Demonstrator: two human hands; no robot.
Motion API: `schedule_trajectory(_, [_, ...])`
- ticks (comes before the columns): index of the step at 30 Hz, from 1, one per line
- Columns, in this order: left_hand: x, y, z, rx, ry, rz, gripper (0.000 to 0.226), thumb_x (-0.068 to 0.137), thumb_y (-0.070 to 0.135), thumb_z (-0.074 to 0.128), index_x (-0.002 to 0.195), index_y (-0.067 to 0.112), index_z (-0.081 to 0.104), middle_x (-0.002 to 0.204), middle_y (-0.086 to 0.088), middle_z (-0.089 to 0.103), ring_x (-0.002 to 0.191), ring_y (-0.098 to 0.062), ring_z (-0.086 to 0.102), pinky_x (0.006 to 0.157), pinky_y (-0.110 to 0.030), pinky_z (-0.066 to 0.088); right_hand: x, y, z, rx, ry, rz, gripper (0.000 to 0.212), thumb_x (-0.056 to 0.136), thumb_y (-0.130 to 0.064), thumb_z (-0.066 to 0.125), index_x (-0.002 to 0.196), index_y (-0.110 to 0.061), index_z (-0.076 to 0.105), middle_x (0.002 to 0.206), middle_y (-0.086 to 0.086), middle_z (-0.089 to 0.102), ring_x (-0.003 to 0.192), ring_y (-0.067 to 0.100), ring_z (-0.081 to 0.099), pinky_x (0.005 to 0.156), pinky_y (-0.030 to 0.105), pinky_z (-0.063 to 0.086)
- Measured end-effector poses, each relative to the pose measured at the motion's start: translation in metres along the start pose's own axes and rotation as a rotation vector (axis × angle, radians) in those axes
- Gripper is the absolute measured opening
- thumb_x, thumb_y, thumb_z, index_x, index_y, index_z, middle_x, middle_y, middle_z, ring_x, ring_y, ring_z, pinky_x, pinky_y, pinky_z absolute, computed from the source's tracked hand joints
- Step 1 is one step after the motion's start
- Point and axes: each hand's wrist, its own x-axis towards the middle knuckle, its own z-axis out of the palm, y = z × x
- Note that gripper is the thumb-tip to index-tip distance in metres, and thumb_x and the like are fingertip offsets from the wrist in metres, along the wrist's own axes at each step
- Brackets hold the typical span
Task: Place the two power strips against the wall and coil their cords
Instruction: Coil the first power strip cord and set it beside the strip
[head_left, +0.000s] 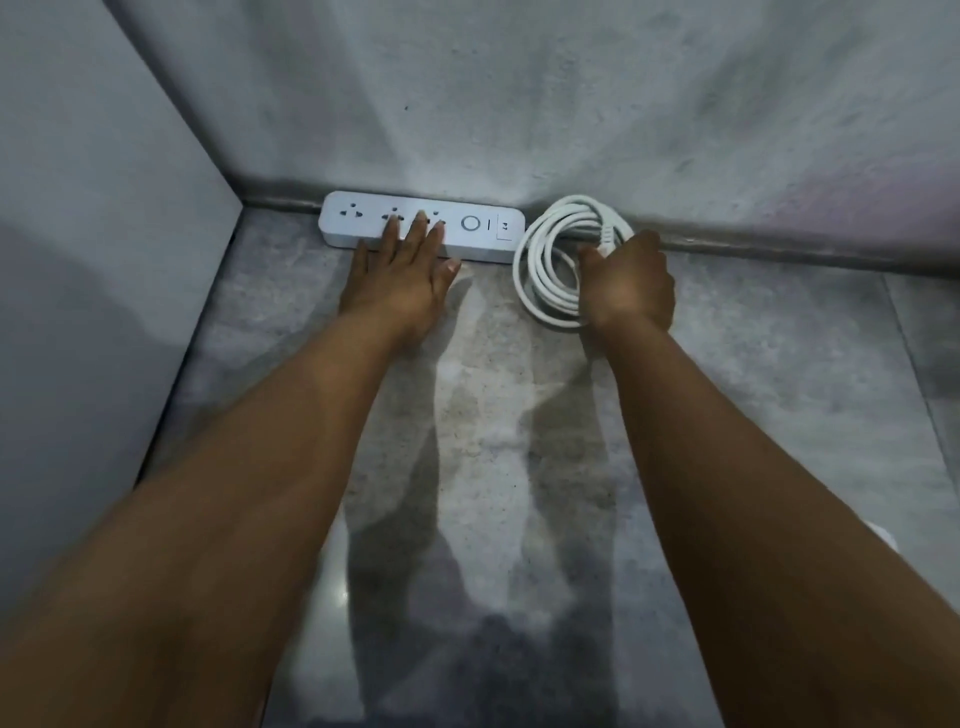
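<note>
A white power strip (483, 227) lies flat on the floor, its long side along the base of the back wall. My left hand (402, 270) rests flat on it, fingers spread over its middle sockets. Just right of the strip its white cord (545, 260) lies in a round coil of several loops against the wall. My right hand (631, 283) is closed on the coil's right side, near the plug end. Only one power strip is in view.
A grey side panel (104, 260) stands at the left and meets the back wall (519, 104) in a corner just left of the strip. The floor (493, 441) is grey mottled tile with my arms' shadows on it.
</note>
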Motion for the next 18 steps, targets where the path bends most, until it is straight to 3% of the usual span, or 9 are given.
schedule_trajectory(8, [0.003, -0.006, 0.004, -0.029, 0.001, 0.008, 0.059, 0.102, 0.050, 0.009, 0.155, 0.029, -0.005, 0.162, 0.008, -0.016, 0.148, -0.016, -0.020, 0.120, -0.043, -0.010, 0.014, -0.012, 0.030, -0.207, 0.053, -0.025, 0.067, 0.096, -0.045, 0.052, 0.147, -0.009, 0.028, 0.146, 0.015, 0.045, 0.134, 0.032, 0.041, 0.103, 0.041, 0.036])
schedule_trajectory(12, [0.004, -0.007, 0.004, -0.039, -0.014, 0.010, 0.059, 0.102, 0.050, 0.010, 0.155, 0.029, -0.007, 0.162, 0.009, -0.017, 0.148, -0.016, -0.021, 0.120, -0.043, -0.010, 0.020, -0.005, 0.037, -0.389, 0.154, -0.130, 0.051, 0.097, -0.043, 0.048, 0.135, -0.010, 0.041, 0.142, 0.016, 0.045, 0.133, 0.032, 0.037, 0.105, 0.041, 0.028])
schedule_trajectory(18, [0.005, -0.007, 0.001, -0.062, -0.055, 0.015, 0.059, 0.103, 0.049, 0.011, 0.155, 0.028, -0.008, 0.161, 0.008, -0.020, 0.147, -0.016, -0.023, 0.120, -0.045, -0.009, 0.024, 0.001, 0.034, -0.342, 0.110, -0.212, 0.058, 0.092, -0.047, 0.051, 0.135, -0.009, 0.041, 0.142, 0.016, 0.040, 0.134, 0.033, 0.034, 0.104, 0.044, 0.026])
